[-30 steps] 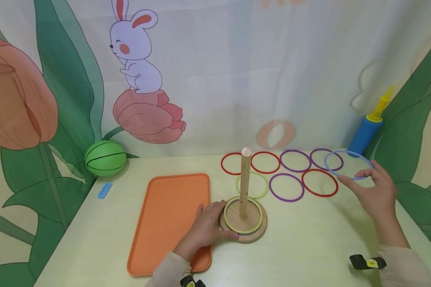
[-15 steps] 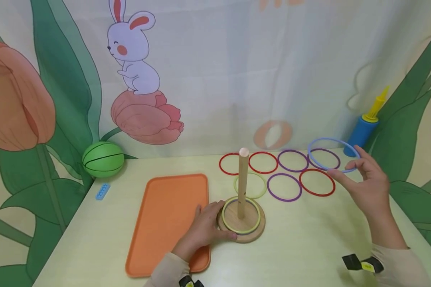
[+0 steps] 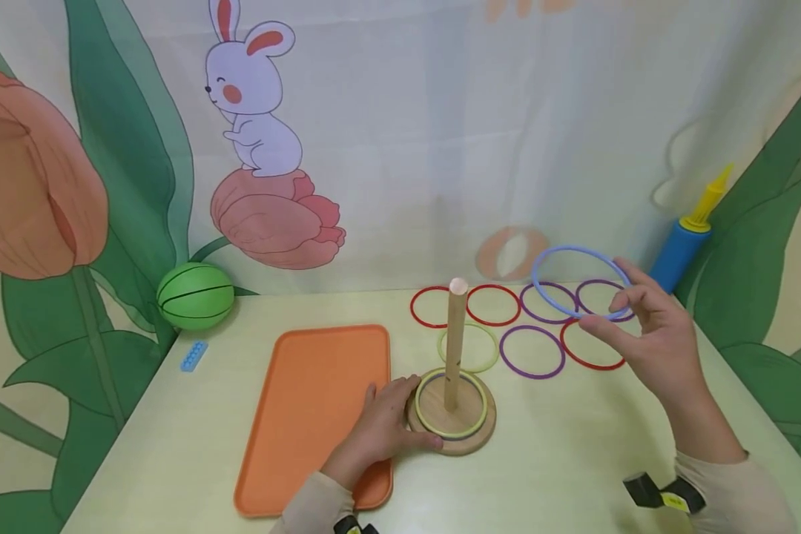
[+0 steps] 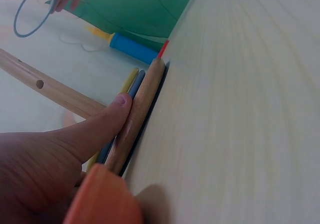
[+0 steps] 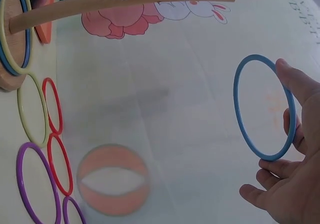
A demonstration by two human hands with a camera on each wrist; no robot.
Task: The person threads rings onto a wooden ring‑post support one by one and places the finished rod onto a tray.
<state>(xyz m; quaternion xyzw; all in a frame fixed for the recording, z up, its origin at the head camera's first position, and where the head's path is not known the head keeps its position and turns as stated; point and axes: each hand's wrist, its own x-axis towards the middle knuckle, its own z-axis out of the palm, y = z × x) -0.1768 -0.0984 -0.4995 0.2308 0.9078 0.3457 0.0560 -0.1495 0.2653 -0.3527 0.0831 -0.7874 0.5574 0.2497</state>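
As the left hand (image 3: 382, 424) grips the wooden base (image 3: 463, 446), with a yellow ring (image 4: 129, 80) and lower blue ring (image 4: 137, 83) already round its peg (image 3: 454, 348), the right hand (image 3: 661, 345) pinches a raised blue ring (image 5: 236, 92), seven loose rings (image 3: 534, 377) remaining beyond the left fingers.

Bare L hand (image 3: 382, 423) and R hand (image 3: 661, 337), w/ plain beige L sleeve (image 3: 315, 508) and matching R sleeve (image 3: 734, 489), its cuff short of the wrist. Blk., boxy R wrist cam (image 3: 641, 489) bears yel. label (image 3: 675, 502), print too sm. to read; blk. L wrist cam (image 3: 345, 523), partly cropped, shows yel. patch (image 3: 353, 530).
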